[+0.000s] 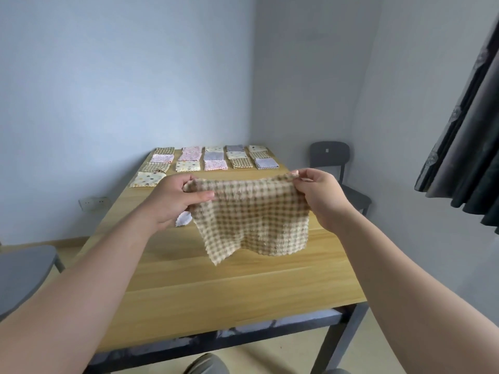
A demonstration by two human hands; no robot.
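Note:
A beige-and-brown checked cloth (251,220) hangs in the air above the wooden table (216,287), stretched between both hands. My left hand (172,201) pinches its upper left corner, thumb on the front. My right hand (318,195) pinches the upper right corner. The lower edge of the cloth hangs loose and wavy. A small piece of pale fabric (184,219) peeks out below my left hand.
Several folded cloths (205,160) in dotted, floral, checked and grey patterns lie in rows at the table's far end. A dark chair (337,168) stands at the far right, a grey stool (24,271) at the left. A dark curtain (469,130) hangs on the right.

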